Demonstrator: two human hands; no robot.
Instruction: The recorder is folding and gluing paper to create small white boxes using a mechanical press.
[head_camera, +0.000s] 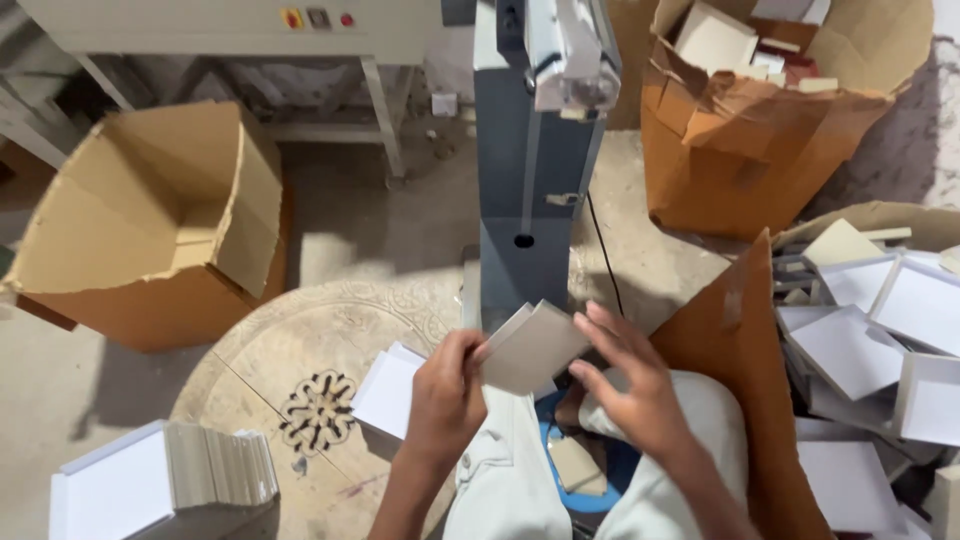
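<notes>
Grey board piece (532, 345), held up tilted at the centre, just in front of the grey-blue machine column (530, 180), above the lap. At far left, white flat box (105, 490) with stack of grey boards (220, 465) leaning on it, on the pale patterned round surface (300, 350). Behind it, empty open cardboard box (150, 220) lying on its side. Near the middle, white sheet (388, 388) just beside the left hand (445, 400). Left hand closed, fingers pinching the left corner of the board piece. Right hand (630, 385) half open, fingers spread, fingertips touching the right edge, not gripping. At right, torn brown carton (740, 150) with off-cuts, then heap of white trays (880, 340).
</notes>
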